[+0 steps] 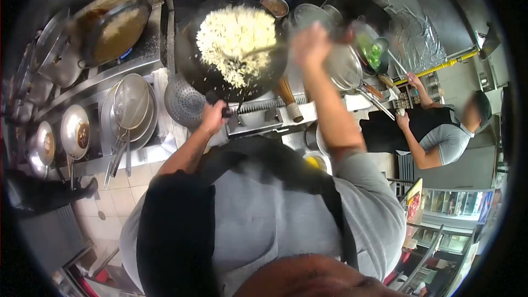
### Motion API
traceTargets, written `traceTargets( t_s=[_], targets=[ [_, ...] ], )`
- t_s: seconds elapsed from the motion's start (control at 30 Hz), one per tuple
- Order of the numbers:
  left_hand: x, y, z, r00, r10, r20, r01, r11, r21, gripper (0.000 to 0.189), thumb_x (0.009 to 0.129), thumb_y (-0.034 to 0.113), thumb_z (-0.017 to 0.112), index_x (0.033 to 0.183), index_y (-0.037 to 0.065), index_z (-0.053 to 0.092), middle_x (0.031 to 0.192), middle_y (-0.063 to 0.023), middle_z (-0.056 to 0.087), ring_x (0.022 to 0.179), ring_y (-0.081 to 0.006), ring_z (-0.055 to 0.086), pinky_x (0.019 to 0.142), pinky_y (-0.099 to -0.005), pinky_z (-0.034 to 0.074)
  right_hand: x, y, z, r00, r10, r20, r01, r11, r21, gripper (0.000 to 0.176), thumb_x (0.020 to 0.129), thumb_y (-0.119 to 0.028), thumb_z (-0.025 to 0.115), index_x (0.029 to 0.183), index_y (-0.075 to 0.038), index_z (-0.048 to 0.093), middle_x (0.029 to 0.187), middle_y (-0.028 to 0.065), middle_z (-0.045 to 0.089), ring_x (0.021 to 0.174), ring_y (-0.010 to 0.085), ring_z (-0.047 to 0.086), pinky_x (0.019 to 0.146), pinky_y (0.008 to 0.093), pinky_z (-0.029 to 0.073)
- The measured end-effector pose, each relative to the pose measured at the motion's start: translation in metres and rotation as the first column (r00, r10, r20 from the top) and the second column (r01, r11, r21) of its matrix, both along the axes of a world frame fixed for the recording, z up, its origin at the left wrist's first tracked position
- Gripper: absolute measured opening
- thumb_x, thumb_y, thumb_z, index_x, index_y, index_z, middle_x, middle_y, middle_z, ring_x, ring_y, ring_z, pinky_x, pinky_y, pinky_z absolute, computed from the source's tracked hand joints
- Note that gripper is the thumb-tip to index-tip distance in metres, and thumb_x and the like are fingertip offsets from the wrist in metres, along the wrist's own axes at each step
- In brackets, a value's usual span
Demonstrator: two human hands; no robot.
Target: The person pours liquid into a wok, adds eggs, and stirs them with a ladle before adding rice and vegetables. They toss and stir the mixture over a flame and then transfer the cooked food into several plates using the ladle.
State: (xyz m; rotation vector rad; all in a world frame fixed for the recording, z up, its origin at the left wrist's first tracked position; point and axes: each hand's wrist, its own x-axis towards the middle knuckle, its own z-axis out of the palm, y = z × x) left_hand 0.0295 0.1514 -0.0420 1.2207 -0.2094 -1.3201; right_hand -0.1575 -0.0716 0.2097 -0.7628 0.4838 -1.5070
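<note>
Fried rice (236,36), pale yellow with egg-like bits, fills the upper part of a large black wok (192,66). My left hand (213,116) is closed round the wok's dark handle (226,112) at its near edge. To the right of the wok, my right hand (311,44) is raised and blurred by motion, its fingers wrapped round the end of a long ladle (264,49). The ladle's bowl end reaches into the rice, partly hidden by it. Loose grains lie along the wok's dark inner wall.
At the right, a co-worker (445,126) works at a smaller wok of green vegetables (369,47). A perforated strainer (184,99) and a bamboo brush (290,102) lie by the large wok. Left are a wok of oil (118,36), mesh strainers (131,102) and pans (75,132).
</note>
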Motion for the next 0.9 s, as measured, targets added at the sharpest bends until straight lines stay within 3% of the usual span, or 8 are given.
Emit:
traceTargets(
  t_s=[0.03, 0.2, 0.27, 0.4, 0.6, 0.73, 0.8, 0.9],
  targets=[
    [0.002, 0.031, 0.029, 0.984, -0.165, 0.063, 0.162, 0.985, 0.054, 0.018, 0.091, 0.012, 0.061, 0.099, -0.003, 0.066, 0.091, -0.014, 0.07, 0.077, -0.0232, 0.071, 0.058, -0.0352, 0.053, 0.003, 0.008, 0.042, 0.989, -0.074, -0.124, 0.067, 0.996, -0.065, 0.037, 0.104, -0.027, 0.06, 0.074, -0.013, 0.043, 0.054, -0.0019, 0.037, 0.044, 0.0145, 0.035, 0.042, 0.0331, 0.026],
    [0.0, -0.024, 0.145, 0.987, 0.07, -0.145, -0.05, 0.99, 0.135, 0.014, 0.092, 0.018, 0.061, 0.089, 0.004, 0.062, 0.071, -0.0067, 0.056, 0.05, -0.0184, 0.049, 0.039, -0.0341, 0.034, -0.014, 0.053, 0.089, 0.967, 0.13, -0.219, -0.19, 0.941, -0.279, 0.043, 0.105, -0.024, 0.056, 0.067, -0.014, 0.039, 0.055, -0.0013, 0.037, 0.044, 0.0134, 0.031, 0.042, 0.0331, 0.026],
    [0.019, -0.066, 0.083, 0.969, -0.049, -0.243, 0.055, 0.998, 0.019, 0.019, 0.09, 0.022, 0.065, 0.085, 0.005, 0.06, 0.068, -0.0044, 0.049, 0.048, -0.0174, 0.042, 0.04, -0.0361, 0.031, -0.005, 0.059, 0.029, 0.956, 0.045, -0.289, -0.171, 0.888, -0.428, 0.036, 0.106, -0.027, 0.054, 0.074, -0.016, 0.043, 0.057, -0.0025, 0.038, 0.043, 0.0123, 0.03, 0.041, 0.0311, 0.024],
    [-0.007, 0.003, 0.013, 0.999, -0.02, 0.031, 0.021, 1.0, -0.004, 0.017, 0.087, 0.018, 0.063, 0.092, 0.001, 0.062, 0.072, -0.0105, 0.065, 0.05, -0.015, 0.056, 0.034, -0.0307, 0.032, 0.001, -0.002, 0.025, 0.993, -0.104, -0.053, 0.107, 0.992, 0.059, 0.037, 0.103, -0.027, 0.062, 0.074, -0.015, 0.042, 0.054, -0.0017, 0.034, 0.045, 0.0135, 0.034, 0.043, 0.0318, 0.029],
    [-0.007, -0.041, 0.157, 0.981, 0.116, -0.154, -0.097, 0.987, 0.126, 0.012, 0.09, 0.016, 0.06, 0.09, 0.004, 0.059, 0.072, -0.0075, 0.055, 0.048, -0.0164, 0.049, 0.037, -0.0303, 0.031, -0.015, 0.028, 0.101, 0.972, 0.134, -0.193, -0.175, 0.962, -0.212, 0.047, 0.103, -0.031, 0.061, 0.067, -0.013, 0.037, 0.051, -0.002, 0.032, 0.041, 0.013, 0.029, 0.04, 0.032, 0.021],
    [-0.001, -0.054, 0.055, 0.998, 0.021, -0.061, -0.018, 0.999, 0.05, 0.018, 0.088, 0.019, 0.062, 0.08, 0.002, 0.062, 0.069, -0.0064, 0.057, 0.048, -0.0163, 0.05, 0.038, -0.0311, 0.032, 0.002, 0.007, -0.038, 0.962, -0.006, -0.273, -0.084, 0.944, -0.319, 0.041, 0.104, -0.026, 0.058, 0.07, -0.016, 0.037, 0.055, -0.0035, 0.035, 0.044, 0.0134, 0.036, 0.041, 0.0334, 0.028],
    [-0.009, -0.002, 0.029, 0.997, -0.065, -0.044, 0.067, 0.997, 0.042, 0.016, 0.089, 0.018, 0.062, 0.09, 0.003, 0.067, 0.077, -0.0084, 0.067, 0.051, -0.0155, 0.056, 0.036, -0.0306, 0.032, 0.013, 0.004, 0.042, 0.97, -0.131, -0.204, 0.136, 0.991, 0.011, 0.041, 0.104, -0.022, 0.058, 0.069, -0.015, 0.037, 0.054, -0.0029, 0.033, 0.048, 0.0142, 0.037, 0.046, 0.0328, 0.032],
    [-0.021, 0.016, 0.127, 0.998, 0.042, -0.044, -0.039, 0.996, 0.081, 0.016, 0.091, 0.017, 0.06, 0.092, 0.003, 0.067, 0.074, -0.0074, 0.064, 0.05, -0.0158, 0.056, 0.035, -0.031, 0.032, -0.01, -0.017, 0.105, 0.972, 0.174, -0.16, -0.204, 0.958, -0.199, 0.046, 0.102, -0.03, 0.064, 0.066, -0.014, 0.039, 0.052, -0.002, 0.031, 0.041, 0.0133, 0.027, 0.042, 0.0311, 0.021]
  ],
)
